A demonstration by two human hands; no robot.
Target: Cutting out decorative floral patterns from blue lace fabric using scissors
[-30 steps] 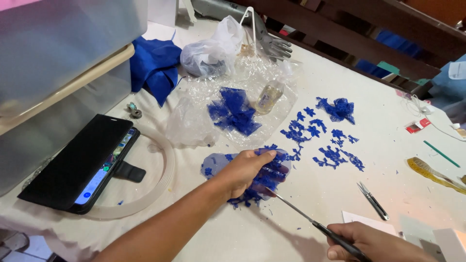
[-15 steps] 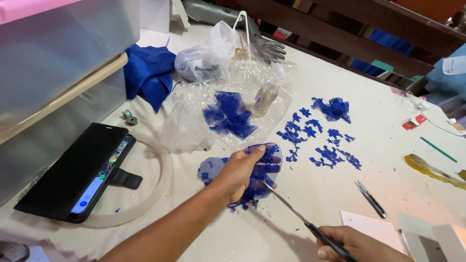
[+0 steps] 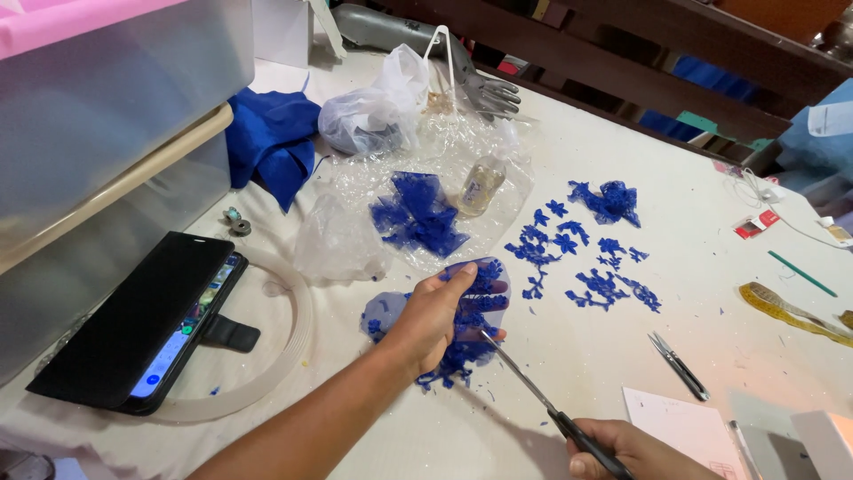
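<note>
My left hand (image 3: 437, 318) grips a piece of blue lace fabric (image 3: 475, 302) just above the white table (image 3: 613, 373). My right hand (image 3: 635, 451), at the bottom edge, holds long thin scissors (image 3: 533, 388) by the black handle. The scissors' tip meets the lace under my left fingers. Several small cut blue lace flowers (image 3: 582, 258) lie scattered to the right of the lace. A larger blue lace scrap (image 3: 418, 213) rests on clear plastic wrap (image 3: 444, 182) farther back.
A phone in a black folio case (image 3: 147, 324) lies at left on an embroidery hoop (image 3: 289, 342). Plastic storage bins (image 3: 98, 116) stand left. Blue cloth (image 3: 271, 142), a white bag (image 3: 378, 111), a small bottle (image 3: 482, 182), small snips (image 3: 680, 366), a yellow measuring tape (image 3: 791, 311) and paper (image 3: 684, 431) lie around.
My left hand has lifted and turned the lace slightly, and the scissors' tip has slid in closer beneath it. The view has shifted a little.
</note>
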